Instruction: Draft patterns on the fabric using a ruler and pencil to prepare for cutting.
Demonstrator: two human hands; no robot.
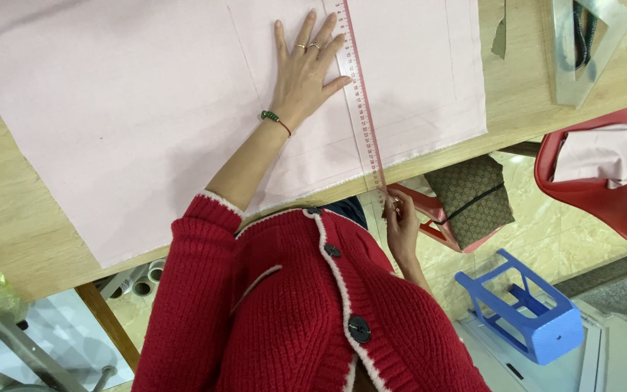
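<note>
left hand spread flat on pink cloth beside ruler — right hand pinching its end past the table edge.

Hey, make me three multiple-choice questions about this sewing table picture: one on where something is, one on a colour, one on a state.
1. Where does the long clear ruler lie?
A. On the pink fabric
B. On the blue stool
C. On the red chair

2. What colour is the cardigan?
A. Green
B. Red with white trim
C. Black

3. How is the left hand placed?
A. Clenched in a fist
B. Raised off the table
C. Flat, fingers spread, on the fabric

Answers: 1 A, the ruler runs across the fabric, its near end past the table edge at the right hand. 2 B, red knit with white edging. 3 C, the palm presses down beside the ruler.
</note>
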